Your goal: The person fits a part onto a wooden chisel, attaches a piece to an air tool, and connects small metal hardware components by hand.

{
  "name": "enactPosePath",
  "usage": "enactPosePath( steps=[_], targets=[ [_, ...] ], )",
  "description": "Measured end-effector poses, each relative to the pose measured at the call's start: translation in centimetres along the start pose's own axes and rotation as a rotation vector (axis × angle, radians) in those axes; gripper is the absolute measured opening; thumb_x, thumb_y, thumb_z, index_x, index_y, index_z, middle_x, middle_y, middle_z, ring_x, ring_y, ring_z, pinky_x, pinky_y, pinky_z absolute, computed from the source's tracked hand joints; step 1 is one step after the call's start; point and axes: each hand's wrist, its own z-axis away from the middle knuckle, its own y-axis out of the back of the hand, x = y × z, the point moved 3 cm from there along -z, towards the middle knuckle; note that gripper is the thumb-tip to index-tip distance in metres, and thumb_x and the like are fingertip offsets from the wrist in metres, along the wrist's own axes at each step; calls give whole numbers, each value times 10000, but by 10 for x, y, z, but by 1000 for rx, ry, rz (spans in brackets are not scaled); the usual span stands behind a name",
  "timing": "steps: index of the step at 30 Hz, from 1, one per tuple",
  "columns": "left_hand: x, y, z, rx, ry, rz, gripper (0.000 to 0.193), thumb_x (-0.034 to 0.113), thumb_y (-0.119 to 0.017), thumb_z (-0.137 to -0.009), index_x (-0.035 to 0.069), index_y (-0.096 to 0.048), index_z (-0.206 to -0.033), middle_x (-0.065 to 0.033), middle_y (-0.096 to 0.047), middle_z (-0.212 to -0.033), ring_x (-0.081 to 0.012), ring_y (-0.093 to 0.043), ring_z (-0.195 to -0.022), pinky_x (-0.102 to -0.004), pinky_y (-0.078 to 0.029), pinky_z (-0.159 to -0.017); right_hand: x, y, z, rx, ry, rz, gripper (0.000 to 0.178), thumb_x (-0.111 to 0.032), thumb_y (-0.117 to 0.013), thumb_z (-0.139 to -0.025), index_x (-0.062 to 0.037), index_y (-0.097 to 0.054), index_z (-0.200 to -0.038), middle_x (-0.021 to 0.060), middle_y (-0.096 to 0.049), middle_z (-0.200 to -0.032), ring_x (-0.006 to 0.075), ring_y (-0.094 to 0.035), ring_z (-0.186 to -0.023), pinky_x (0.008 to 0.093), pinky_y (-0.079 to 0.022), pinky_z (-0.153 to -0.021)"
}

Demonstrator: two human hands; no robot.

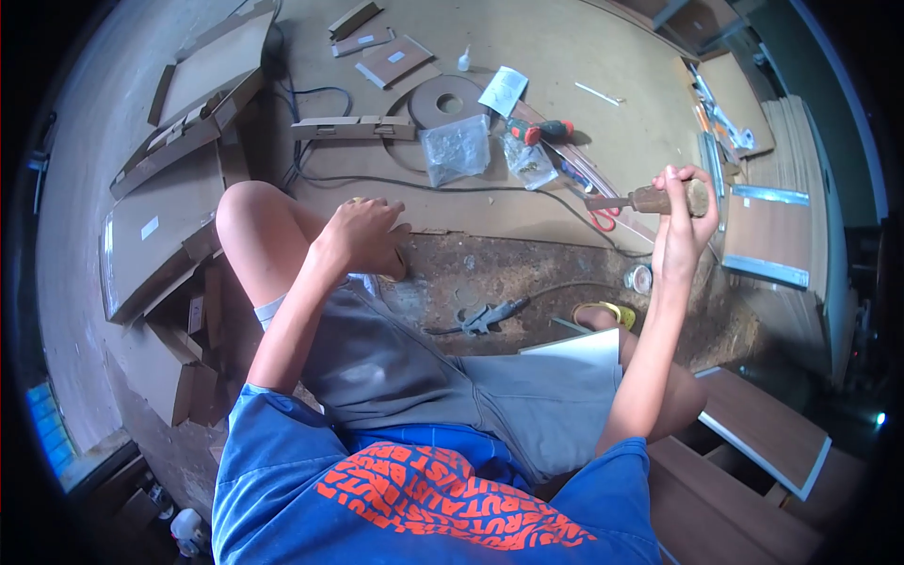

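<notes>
My right hand (685, 221) is raised on the right, its fingers wrapped round the wooden handle of a chisel (650, 200). The dark flat blade points left, and the pale butt end of the handle shows by my palm. Beside my bent left knee, my left hand (363, 231) hangs over the lower leg. Its fingers are loosely bent and apart, with nothing visible in them. Below the chisel's blade lie red-handled scissors (604, 220) on the board.
A board (527, 212) ahead carries a tape roll (447, 102), plastic bags (456, 151), a red-and-black power tool (539, 130) and a trailing cable. An air blow gun (485, 318) lies on the floor between my legs. Cardboard (165, 250) piles up left; panels (767, 231) stack right.
</notes>
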Motion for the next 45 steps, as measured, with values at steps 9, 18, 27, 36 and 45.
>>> enactPosePath(
  steps=[9,18,27,36,45],
  targets=[
    [-24,5,-2,128,54,46,420,377,-490,-959,73,-547,-1243,-141,-650,-1108,-307,-626,-1022,-403,-508,-888,59,-37,-1,-2,-75,-39,121,-44,-686,-851,-46,-568,-880,14,-584,-796,91,-571,-737,238,-464,-708],
    [-2,15,-11,164,-51,64,440,385,-491,-960,68,-535,-1263,-145,-601,-1206,-280,-551,-1163,-387,-423,-1021,124,-26,7,27,-70,169,116,19,-664,-847,12,-614,-951,20,-616,-888,69,-570,-817,185,-446,-747],
    [-9,10,-6,156,-68,29,445,387,-493,-958,78,-518,-1277,-143,-615,-1174,-296,-598,-1083,-394,-464,-963,162,15,52,26,-219,121,115,10,-635,-857,-7,-598,-965,16,-601,-862,77,-564,-756,201,-455,-688],
    [-7,15,-2,144,-57,62,658,359,-738,-662,51,-560,-1215,-151,-631,-1055,-285,-601,-1044,-393,-472,-917,274,68,169,-507,-492,651,131,-125,-634,-840,-2,-646,-883,94,-665,-759,151,-632,-704,290,-496,-647],
    [-20,-12,-10,86,42,122,437,351,-572,-876,42,-552,-1184,-165,-653,-1036,-322,-625,-990,-405,-492,-872,361,37,256,-1485,-78,1467,343,-192,-713,-706,-141,-665,-1042,90,-612,-1145,281,-589,-1077,393,-486,-864]
  ],
)
